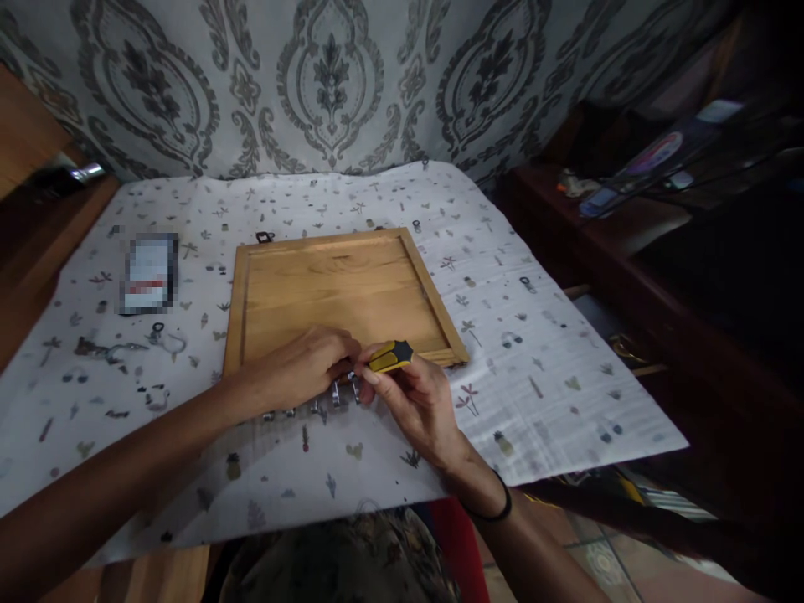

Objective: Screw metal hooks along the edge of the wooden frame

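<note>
A wooden framed panel (pixel 327 289) lies flat on the patterned cloth in front of me. Along its near edge sits a row of small silver metal hooks (pixel 337 394). My right hand (pixel 420 402) is closed around a short screwdriver (pixel 390 357) with a yellow and black handle. The screwdriver's tip points left toward the near edge and is hidden by my fingers. My left hand (pixel 307 364) rests over the near edge of the panel, its fingers bent and pinched close to the screwdriver; what they hold is hidden.
The patterned cloth (pixel 502 368) covers the table. A blurred phone-like object (pixel 149 275) lies at the left, with loose metal hooks (pixel 167 339) in front of it. A bottle (pixel 659 155) leans at the right above an open drawer (pixel 612 331). A patterned curtain (pixel 332 84) hangs behind.
</note>
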Demonstrator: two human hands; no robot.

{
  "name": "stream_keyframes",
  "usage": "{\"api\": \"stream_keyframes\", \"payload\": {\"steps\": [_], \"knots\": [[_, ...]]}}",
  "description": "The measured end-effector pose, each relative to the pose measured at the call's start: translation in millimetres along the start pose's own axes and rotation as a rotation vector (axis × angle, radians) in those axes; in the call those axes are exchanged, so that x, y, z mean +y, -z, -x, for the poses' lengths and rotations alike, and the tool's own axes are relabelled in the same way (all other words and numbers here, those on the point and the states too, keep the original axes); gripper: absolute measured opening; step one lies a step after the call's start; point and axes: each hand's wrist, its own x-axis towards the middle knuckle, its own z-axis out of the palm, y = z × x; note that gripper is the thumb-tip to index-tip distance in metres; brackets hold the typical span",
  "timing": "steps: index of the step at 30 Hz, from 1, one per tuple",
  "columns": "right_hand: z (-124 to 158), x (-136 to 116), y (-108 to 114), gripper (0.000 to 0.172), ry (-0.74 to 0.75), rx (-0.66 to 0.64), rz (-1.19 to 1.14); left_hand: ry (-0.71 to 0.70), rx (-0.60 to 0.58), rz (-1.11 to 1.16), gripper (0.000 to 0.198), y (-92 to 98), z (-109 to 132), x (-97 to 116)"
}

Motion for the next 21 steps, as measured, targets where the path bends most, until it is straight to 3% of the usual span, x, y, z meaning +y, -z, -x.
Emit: {"api": "stream_keyframes", "payload": {"steps": [9,21], "knots": [[-1.2,-0.2,0.0,0.015,0.028,-0.004,0.008,-0.017,-0.061,0.019,0.03,1.7,0.8,0.1],[0.4,2.2,-1.1,0.02,-0.021,0.012,0.029,-0.053,-0.005,0.034,0.026,-4.5,3.3,-8.1]]}}
